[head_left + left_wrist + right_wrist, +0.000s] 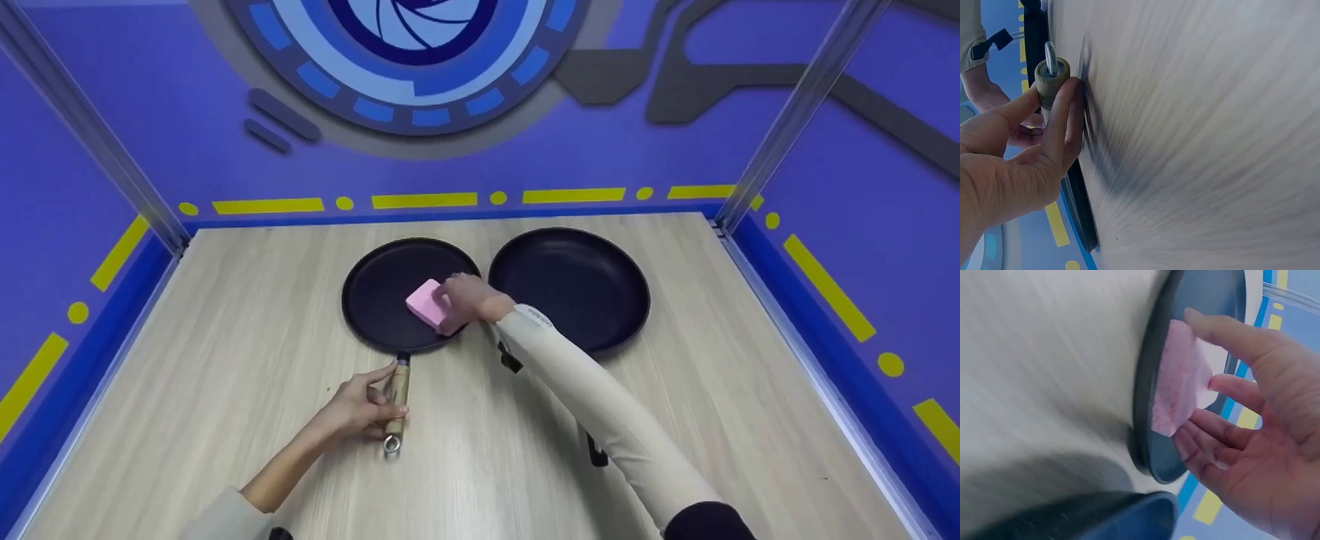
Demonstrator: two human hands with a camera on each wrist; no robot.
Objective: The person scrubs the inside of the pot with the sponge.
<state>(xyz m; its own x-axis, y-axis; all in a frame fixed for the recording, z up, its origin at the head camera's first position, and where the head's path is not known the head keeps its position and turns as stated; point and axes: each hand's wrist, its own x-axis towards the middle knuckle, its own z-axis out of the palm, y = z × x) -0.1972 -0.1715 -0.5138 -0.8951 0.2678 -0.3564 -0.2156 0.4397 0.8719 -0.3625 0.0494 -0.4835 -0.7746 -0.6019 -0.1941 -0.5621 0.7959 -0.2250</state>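
A flat black pan [375,296] lies on the table, its wooden handle [400,390] pointing toward me. My left hand [356,405] grips that handle between thumb and fingers; in the left wrist view the metal ring [1051,56] at its end stands out past the fingers. My right hand [465,300] holds a pink sponge [427,302] against the pan's cooking surface, toward its right side. From the right wrist, the sponge [1176,377] appears squeezed between thumb and fingers, pressed flat on the pan [1154,382].
Close on the right stands a deeper black frying pan [570,285], partly covered by my right forearm. Its dark handle [596,450] shows below the sleeve. The wooden table [247,315] is bounded by blue panels [450,172] at the back and both sides.
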